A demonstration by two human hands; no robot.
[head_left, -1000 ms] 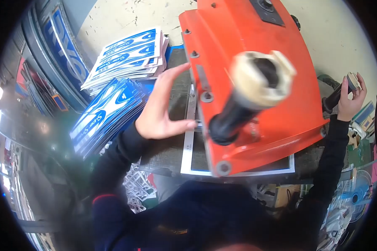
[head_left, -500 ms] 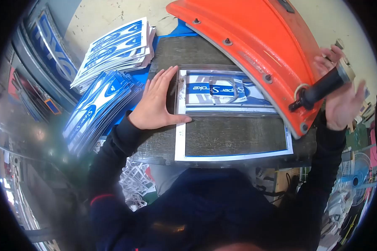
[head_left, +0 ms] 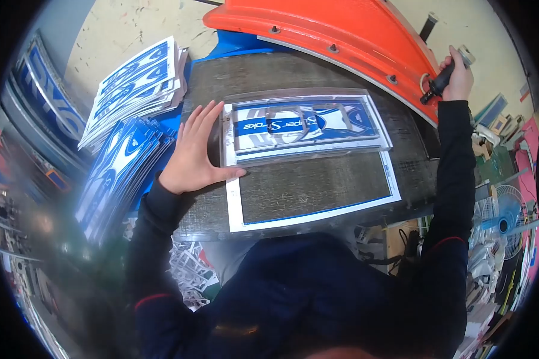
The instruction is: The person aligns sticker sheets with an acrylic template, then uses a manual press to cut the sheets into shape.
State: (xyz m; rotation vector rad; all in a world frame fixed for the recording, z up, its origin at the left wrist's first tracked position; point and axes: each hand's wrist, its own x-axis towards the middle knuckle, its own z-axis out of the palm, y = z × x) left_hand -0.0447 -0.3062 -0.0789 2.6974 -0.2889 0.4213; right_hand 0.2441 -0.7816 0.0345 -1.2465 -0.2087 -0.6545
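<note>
My left hand has its fingers spread, with the thumb on the white margin of a printed sheet and the fingertips at the left edge of a clear framed cutting die. The die lies over the sheet's upper part, and blue "Super Stroke" print shows through it. Below it, the sheet has a large cut-out window. At the right, my right hand is wrapped round a black handle on the edge of an orange press arm. That arm hangs over the far side of the dark worktop.
To the left lie a stack of white-bordered printed sheets and a fanned stack of trimmed blue pieces. White scraps are heaped below the worktop. A blue fan stands at the lower right.
The orange arm has swung away toward the back, uncovering the die's right end. My right hand, open near the handle before, now grips it. My left hand stays at the die's left edge.
</note>
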